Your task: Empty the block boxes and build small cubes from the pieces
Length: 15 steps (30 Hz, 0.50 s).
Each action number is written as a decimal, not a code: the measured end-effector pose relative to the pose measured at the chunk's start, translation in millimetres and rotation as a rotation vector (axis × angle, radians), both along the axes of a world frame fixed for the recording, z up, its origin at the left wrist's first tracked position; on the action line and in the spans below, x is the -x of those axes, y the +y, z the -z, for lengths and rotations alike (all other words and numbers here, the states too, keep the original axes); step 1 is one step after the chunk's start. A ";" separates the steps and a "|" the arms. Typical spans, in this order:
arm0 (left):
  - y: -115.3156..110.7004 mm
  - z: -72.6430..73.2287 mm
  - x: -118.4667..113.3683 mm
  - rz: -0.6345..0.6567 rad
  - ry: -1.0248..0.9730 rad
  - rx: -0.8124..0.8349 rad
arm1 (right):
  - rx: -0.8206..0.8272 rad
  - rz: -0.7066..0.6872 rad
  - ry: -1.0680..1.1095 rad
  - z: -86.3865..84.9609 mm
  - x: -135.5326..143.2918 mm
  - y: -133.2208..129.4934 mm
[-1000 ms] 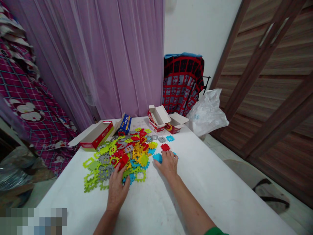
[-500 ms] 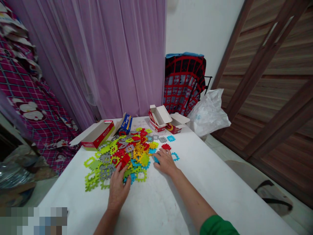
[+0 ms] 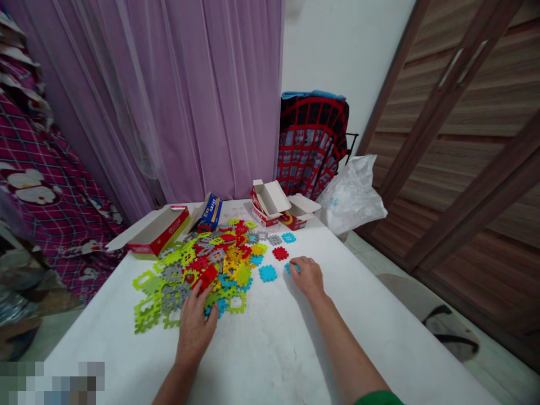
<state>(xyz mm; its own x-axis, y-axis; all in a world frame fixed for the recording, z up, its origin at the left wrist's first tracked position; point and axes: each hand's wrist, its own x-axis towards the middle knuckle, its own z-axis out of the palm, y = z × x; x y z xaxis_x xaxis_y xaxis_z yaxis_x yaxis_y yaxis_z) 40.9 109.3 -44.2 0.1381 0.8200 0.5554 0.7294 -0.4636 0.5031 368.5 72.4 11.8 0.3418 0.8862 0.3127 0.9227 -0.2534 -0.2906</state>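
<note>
Basically, R hand point(image 3: 307, 277) part-hides blue pc point(image 3: 287, 269), fingers curled, grip unclear; L hand point(image 3: 196, 320) loosely spread at red block point(image 3: 208, 276).

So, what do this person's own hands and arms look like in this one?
The left hand and right hand are both bare, with no gloves, and I can make out no ring, watch or bracelet. A green sleeve shows on the right arm at the bottom edge; the left arm is uncovered as far as the picture shows.
</note>
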 end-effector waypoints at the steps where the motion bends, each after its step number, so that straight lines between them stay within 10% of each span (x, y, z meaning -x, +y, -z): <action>1: 0.2 0.3 0.1 0.000 -0.001 0.000 | 0.009 0.029 -0.002 2.8 -7.3 -5.5; 15: 1.1 3.1 3.3 0.010 0.023 0.008 | 0.056 -0.079 0.020 21.7 2.4 -3.5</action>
